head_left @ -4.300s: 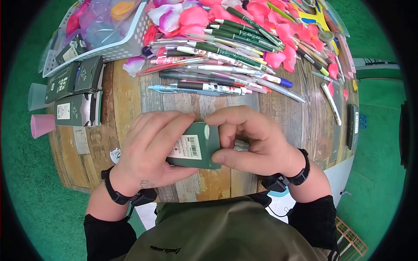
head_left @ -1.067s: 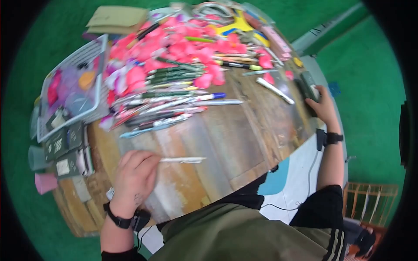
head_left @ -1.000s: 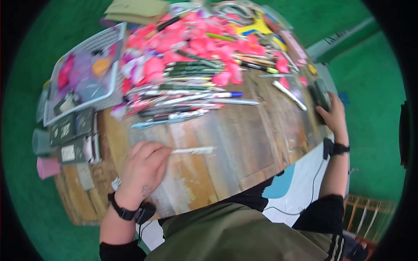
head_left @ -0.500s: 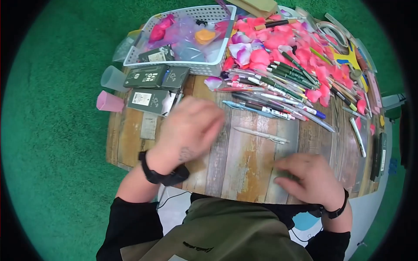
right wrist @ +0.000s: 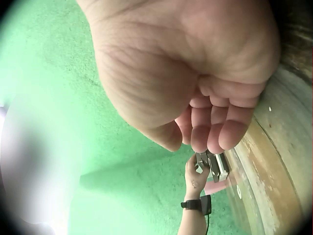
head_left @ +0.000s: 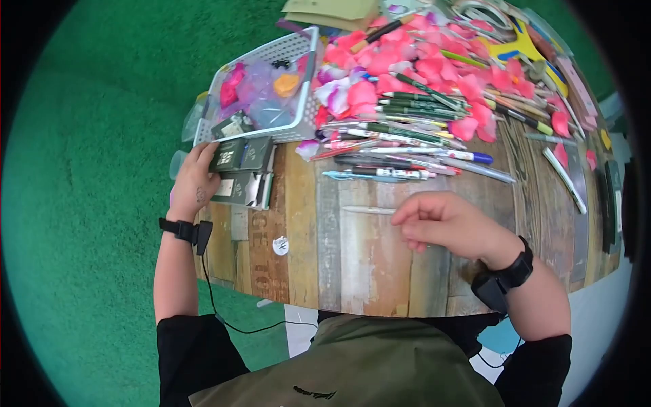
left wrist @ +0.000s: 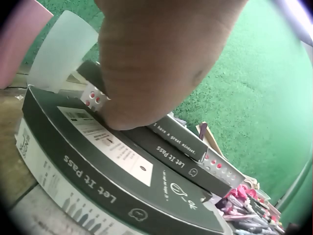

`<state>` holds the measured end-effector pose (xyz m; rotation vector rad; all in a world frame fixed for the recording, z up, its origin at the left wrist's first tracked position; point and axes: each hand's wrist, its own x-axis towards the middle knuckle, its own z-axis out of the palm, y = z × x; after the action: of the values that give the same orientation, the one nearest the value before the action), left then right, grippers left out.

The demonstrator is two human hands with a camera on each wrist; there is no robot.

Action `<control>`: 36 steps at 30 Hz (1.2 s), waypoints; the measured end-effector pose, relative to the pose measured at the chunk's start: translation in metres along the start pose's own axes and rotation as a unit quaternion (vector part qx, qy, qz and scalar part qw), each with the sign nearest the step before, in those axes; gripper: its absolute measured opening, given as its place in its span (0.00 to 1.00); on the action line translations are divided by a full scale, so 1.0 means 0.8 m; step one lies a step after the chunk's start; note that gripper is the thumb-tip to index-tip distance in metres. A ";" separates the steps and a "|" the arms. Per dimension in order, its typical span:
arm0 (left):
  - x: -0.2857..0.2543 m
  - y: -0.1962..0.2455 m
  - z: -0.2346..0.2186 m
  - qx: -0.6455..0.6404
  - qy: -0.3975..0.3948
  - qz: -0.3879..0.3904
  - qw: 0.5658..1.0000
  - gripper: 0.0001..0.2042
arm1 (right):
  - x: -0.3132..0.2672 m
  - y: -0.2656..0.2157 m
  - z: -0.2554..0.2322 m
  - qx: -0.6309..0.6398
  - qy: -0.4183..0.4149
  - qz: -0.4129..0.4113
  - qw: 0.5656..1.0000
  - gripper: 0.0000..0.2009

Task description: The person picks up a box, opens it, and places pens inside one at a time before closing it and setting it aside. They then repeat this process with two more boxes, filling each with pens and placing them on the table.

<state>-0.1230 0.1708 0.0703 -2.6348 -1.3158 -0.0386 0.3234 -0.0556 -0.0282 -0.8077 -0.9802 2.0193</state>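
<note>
At the left end of the table, my left hand grips the left end of an upper dark green box, its thumb on the near side. In the left wrist view the palm covers the fingers, above a lower box marked "Let It Pass". A white pen lies on the wood in front of me. Beside its right end hovers my right hand, fingertips overlapping the pen in the head view. From the right wrist view, the right hand's fingers curl loosely with nothing between them.
A white perforated basket with colourful contents stands behind the boxes. Many pens and pink petals cover the back. Another dark green box sits at the right edge, a white marker near it. A round sticker lies front left.
Both hands held a dark green box; then it stood at the right edge under my right hand. My left hand released the white pen and moved to the boxes; my right came back beside the pen.
</note>
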 end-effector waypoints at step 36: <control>0.013 0.328 0.009 -0.181 0.064 0.134 0.972 0.40 | 0.004 0.010 0.030 0.011 0.178 -0.227 0.957 0.23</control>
<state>0.0912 0.0268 0.0216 -3.0283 -0.9799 -0.4403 0.3006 -0.0652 -0.0232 -0.8108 -0.8404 1.4293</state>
